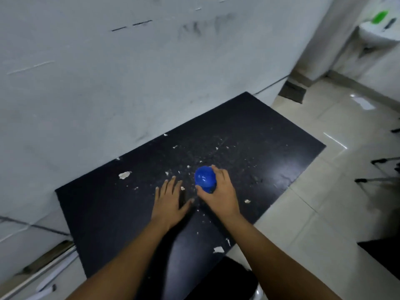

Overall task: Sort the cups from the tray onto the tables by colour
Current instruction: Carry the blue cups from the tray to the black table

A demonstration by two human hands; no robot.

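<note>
A blue cup [204, 178] stands on the black table [270, 135], near its middle, with its open side hidden from me. My right hand [218, 191] grips the cup from the right side, thumb below it and fingers curled round the top. My left hand [171, 198] lies flat on the tabletop just left of the cup, fingers spread, holding nothing. No tray and no other cups are in view.
White flakes of debris [125, 174] are scattered over the tabletop. A grey wall [129, 72] runs along the table's far side. Tiled floor [337, 191] lies to the right, with a white basin [376, 35] and a green object [379, 17] at the top right.
</note>
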